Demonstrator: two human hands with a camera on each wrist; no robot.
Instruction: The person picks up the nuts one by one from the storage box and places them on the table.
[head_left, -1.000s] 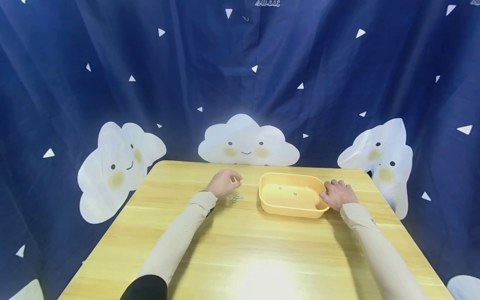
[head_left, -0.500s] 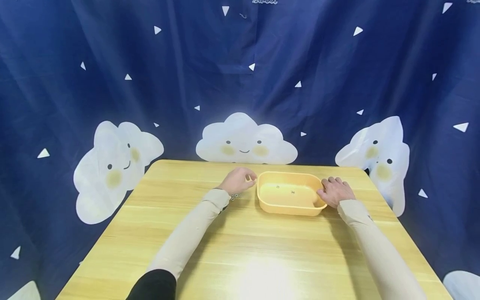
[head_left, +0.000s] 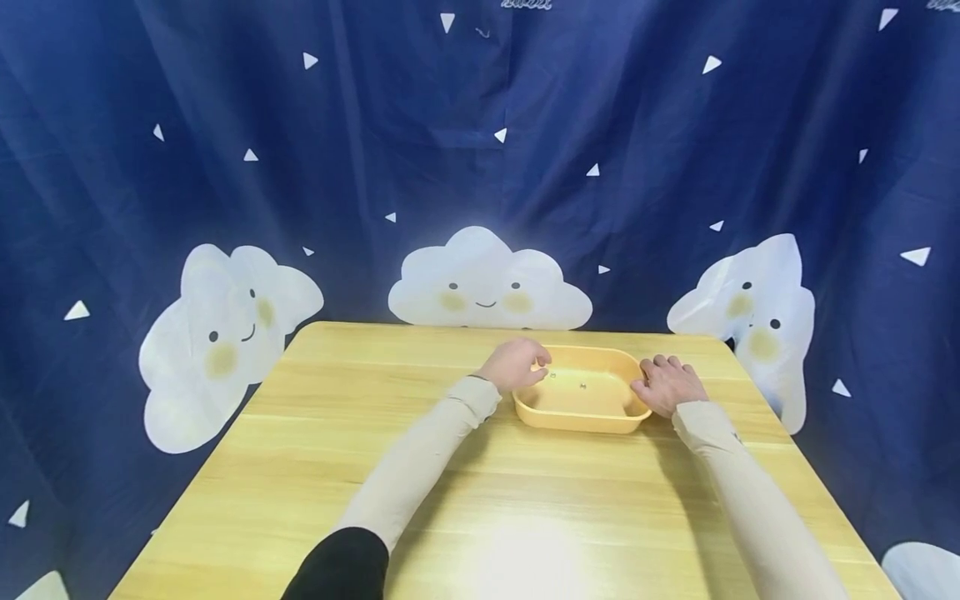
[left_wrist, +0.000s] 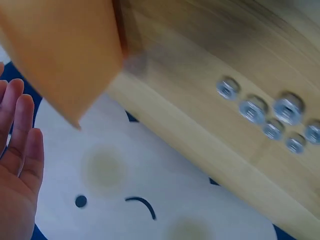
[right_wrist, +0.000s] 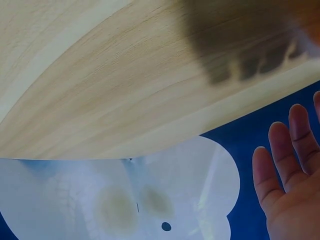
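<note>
My left hand point(head_left: 513, 365) is over the left end of a shallow yellow plastic bin point(head_left: 577, 422), thumb and forefinger brought together. A sliver of a shiny metal nut point(left_wrist: 8, 139) shows between its fingers in the left wrist view. Inside the bin lie two small nuts, one near the left fingertips and another nut point(head_left: 582, 386) near the middle. My right hand point(head_left: 669, 385) holds the bin's right end, thumb over the rim. Several silver flange nuts point(left_wrist: 252, 109) lie on the table in the left wrist view; the left hand and sleeve hide them from the head view.
The wooden table point(head_left: 480, 492) carries the bin toward its far edge. Behind it hangs a dark blue curtain point(head_left: 450, 108) printed with white clouds and triangles. A bright glare falls on the table's near part.
My left hand has moved right, from beside the loose nuts to over the bin's left end. The right hand has stayed at the bin's right end.
</note>
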